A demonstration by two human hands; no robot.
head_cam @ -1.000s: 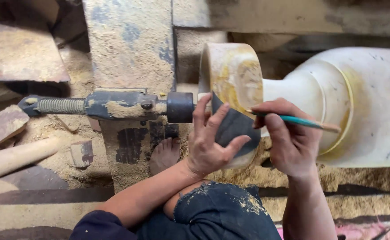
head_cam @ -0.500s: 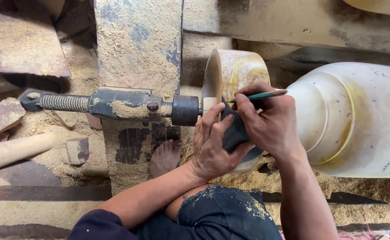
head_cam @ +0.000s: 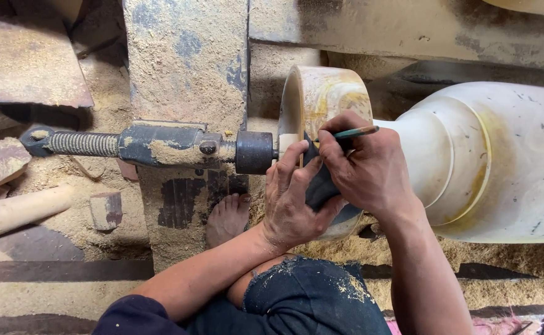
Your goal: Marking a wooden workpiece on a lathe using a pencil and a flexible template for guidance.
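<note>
Turned wood piece: pale cream, yellow-ochre bands in the grooves, yellow streaks swirled on the disc end. Pencil: teal-green shaft, tan wood tip. Cloth pad: dark slate-grey. Tailstock screw: dull grey steel, blue-grey body crusted with tan sawdust, round end near black. Upright post: sandy beige, blue-grey paint patches, black smears low down. Metal plate: rust brown. Loose dowel: light cream. Small block: reddish brown. Floor sawdust: tan. Trousers: dark navy, flecked yellow dust.
</note>
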